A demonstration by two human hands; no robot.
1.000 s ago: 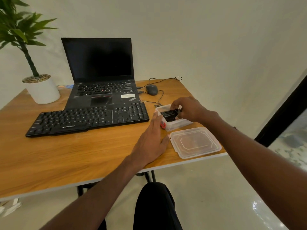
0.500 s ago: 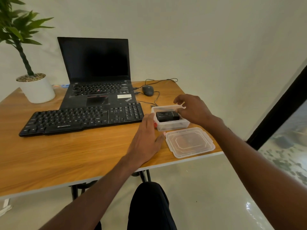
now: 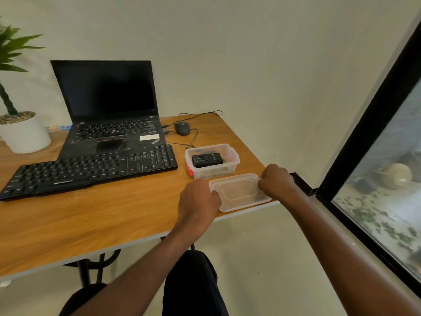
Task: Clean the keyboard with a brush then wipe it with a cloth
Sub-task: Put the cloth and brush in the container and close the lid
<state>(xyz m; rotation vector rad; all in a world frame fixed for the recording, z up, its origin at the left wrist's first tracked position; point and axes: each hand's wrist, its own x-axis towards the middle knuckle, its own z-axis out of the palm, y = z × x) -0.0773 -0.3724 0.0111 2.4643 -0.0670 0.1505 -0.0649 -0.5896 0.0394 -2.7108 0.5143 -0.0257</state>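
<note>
Plastic lid: clear lid point(image 3: 239, 192) lies just in front of the box near the table's right corner, and both hands now grip it, one at each short end.
Left hand: left hand point(image 3: 198, 199) has its fingers curled onto the lid's left edge, grasping it.
Right hand: right hand point(image 3: 276, 181) pinches the lid's right edge, fingers bent.
Box: clear box point(image 3: 211, 160) stands open just right of the keyboard, with a black device point(image 3: 206, 159) lying inside it.
Keyboard: black keyboard point(image 3: 88, 169) lies left of the box, touched by nobody, in front of the laptop point(image 3: 109, 108).
Change: half a second ago the right hand hovered over the box and the left lay flat on the table point(image 3: 91, 215) beside it; both have since dropped back to the lid.
Meaning: I judge the box is about to be closed, so this looks like packing away or sorting tools.
Brush and cloth: I can see neither from here.
</note>
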